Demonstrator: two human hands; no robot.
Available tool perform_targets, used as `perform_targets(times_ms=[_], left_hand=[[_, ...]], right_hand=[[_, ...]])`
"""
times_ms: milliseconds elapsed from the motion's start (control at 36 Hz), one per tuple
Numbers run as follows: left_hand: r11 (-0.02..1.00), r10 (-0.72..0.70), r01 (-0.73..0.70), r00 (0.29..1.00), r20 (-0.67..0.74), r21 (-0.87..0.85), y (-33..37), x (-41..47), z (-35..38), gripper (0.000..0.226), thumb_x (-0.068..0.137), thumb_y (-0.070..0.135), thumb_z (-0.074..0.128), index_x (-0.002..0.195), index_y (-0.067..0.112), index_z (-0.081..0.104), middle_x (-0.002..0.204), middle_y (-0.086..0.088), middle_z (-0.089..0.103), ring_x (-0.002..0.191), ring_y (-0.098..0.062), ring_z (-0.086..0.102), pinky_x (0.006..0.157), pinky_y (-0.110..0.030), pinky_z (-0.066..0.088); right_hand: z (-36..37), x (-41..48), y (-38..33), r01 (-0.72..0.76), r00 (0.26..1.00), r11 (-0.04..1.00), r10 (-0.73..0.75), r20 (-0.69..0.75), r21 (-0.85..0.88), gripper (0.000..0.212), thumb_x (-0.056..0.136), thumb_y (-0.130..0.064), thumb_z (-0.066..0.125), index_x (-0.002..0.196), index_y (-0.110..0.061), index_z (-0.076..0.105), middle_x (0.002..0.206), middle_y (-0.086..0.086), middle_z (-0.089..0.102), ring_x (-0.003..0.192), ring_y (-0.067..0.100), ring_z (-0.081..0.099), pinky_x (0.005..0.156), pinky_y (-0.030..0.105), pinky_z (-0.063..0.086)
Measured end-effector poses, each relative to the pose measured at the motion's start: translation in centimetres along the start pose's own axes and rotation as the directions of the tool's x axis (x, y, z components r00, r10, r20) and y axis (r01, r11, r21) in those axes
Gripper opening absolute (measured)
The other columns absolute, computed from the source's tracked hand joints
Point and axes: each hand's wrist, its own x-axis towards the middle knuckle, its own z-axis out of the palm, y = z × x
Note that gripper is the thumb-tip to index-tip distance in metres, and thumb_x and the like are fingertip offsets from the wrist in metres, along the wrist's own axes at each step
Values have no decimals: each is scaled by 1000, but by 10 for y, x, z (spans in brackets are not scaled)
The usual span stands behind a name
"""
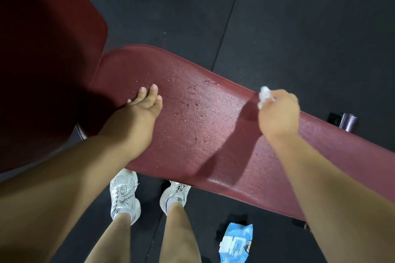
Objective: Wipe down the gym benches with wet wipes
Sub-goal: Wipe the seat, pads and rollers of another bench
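Bench: red padded bench [205,134], beaded with moisture across its middle.
Right hand: right hand [277,111] at the far edge, fingers curled tight on a bunched wipe [264,96].
Left hand: left hand [136,117] flat near the bench's end, fingers straight, bracing.
Pack: wipes pack [237,241] on the floor.
Advice: spread the wipe flatter, stroke lengthwise with overlap.

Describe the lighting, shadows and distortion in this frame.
Head view: wide-angle bending curves the dark red padded bench; wet droplets glint on it; the right hand, gripping a crumpled white wipe, casts a hard shadow; upper left falls dark.
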Motion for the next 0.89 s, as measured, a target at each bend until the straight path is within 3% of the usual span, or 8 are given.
perform_targets(times_ms=[139, 250, 417, 639, 694, 750, 806, 889], left_hand=[[999, 34, -33, 999, 7, -2, -4, -1, -1, 73, 84, -12, 31, 149, 15, 14, 158, -3, -9, 146, -20, -3, 115, -28, 9], [994, 74, -80, 994, -81, -69, -14, -2, -4, 71, 82, -15, 35, 147, 13, 27, 158, 1, 4, 145, -15, 7, 110, -15, 4], [998, 10, -20, 989, -146, -64, -30, -13, -9, 64, 82, -15, 37, 143, 6, 36, 156, -4, 16, 144, -18, 15, 115, -31, 21], [996, -31, 22, 994, -108, -86, -39, -18, 1, 69, 82, -16, 31, 145, 12, 32, 158, 2, 5, 145, -14, 5, 116, -25, 10], [996, -32, 24, 995, -97, -86, -37, -16, 2, 68, 82, -15, 30, 145, 12, 32, 158, 2, 3, 145, -15, 4, 115, -23, 7], [997, -22, 14, 995, -94, -76, -38, -16, 3, 68, 82, -16, 30, 145, 10, 30, 158, 0, 3, 146, -17, 3, 112, -19, 4], [997, 1, -8, 995, -100, -74, -40, -18, 3, 68, 82, -17, 31, 145, 10, 31, 158, 0, 4, 146, -18, 4, 113, -19, 4], [996, 38, -47, 993, -108, -81, -45, -20, 0, 69, 82, -19, 32, 145, 8, 31, 158, -1, 7, 145, -18, 6, 112, -17, 4]], right_hand=[[18, -1, -43, -105, 994, 994, 104, 13, 39, 27, 92, -5, 41, 108, 0, 62, 110, 21, 59, 93, 34, 56, 73, 28, 36], [34, -13, -112, 167, 976, 978, -182, 122, 129, 30, 93, -4, 41, 117, -6, 59, 116, 17, 51, 96, 32, 53, 77, 23, 31], [37, -17, -111, 622, 735, 767, -641, 221, 157, 25, 94, -11, 44, 113, -14, 60, 98, 2, 40, 85, 18, 44, 77, 22, 34], [29, -16, -50, 115, 992, 993, -114, -45, 29, 36, 85, 6, 35, 99, -12, 63, 96, 12, 48, 75, 17, 37, 65, 16, 24], [42, -44, -67, 194, 981, 980, -193, -34, 49, 38, 81, 7, 33, 99, -14, 60, 90, 11, 47, 72, 19, 39, 66, 27, 29], [59, -79, -86, 374, 921, 925, -379, 93, 70, 39, 83, 5, 36, 110, -12, 58, 96, 11, 49, 76, 22, 46, 75, 33, 39], [74, -115, -98, 587, 753, 805, -581, 308, 83, 33, 94, -10, 38, 125, -14, 50, 112, 5, 49, 95, 27, 54, 84, 35, 45], [79, -128, -91, 713, 615, 688, -707, 348, 137, 31, 100, -36, 33, 119, -21, 51, 93, -11, 54, 92, 25, 61, 79, 35, 52]])
